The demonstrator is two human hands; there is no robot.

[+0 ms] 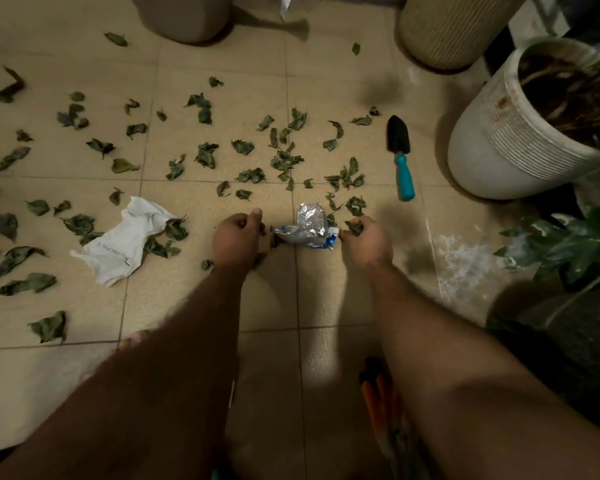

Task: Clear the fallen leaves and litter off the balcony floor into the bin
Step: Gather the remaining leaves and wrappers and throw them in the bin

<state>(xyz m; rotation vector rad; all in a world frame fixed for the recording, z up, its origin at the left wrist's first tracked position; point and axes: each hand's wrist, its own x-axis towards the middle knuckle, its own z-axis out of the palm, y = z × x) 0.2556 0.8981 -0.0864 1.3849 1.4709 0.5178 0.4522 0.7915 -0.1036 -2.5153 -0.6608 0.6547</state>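
Several dark green fallen leaves (207, 154) lie scattered over the beige tiled floor (222, 64). A crumpled silver and blue foil wrapper (309, 225) lies between my two hands. My left hand (238, 239) is low at the floor just left of the wrapper, fingers curled, with leaf bits showing at its fingers. On the wrapper's right, my right hand (366, 239) has its fingers curled round a leaf (354, 227). A crumpled white paper bag (125, 239) lies on the floor to the left. A grey-brown bin (184, 15) stands at the top.
A black trowel with a teal handle (400, 157) lies at the right. A large white plant pot (520, 133), a ribbed beige pot (454, 26) and a leafy plant (568, 244) crowd the right side. An orange-handled tool (378, 403) lies under my right forearm.
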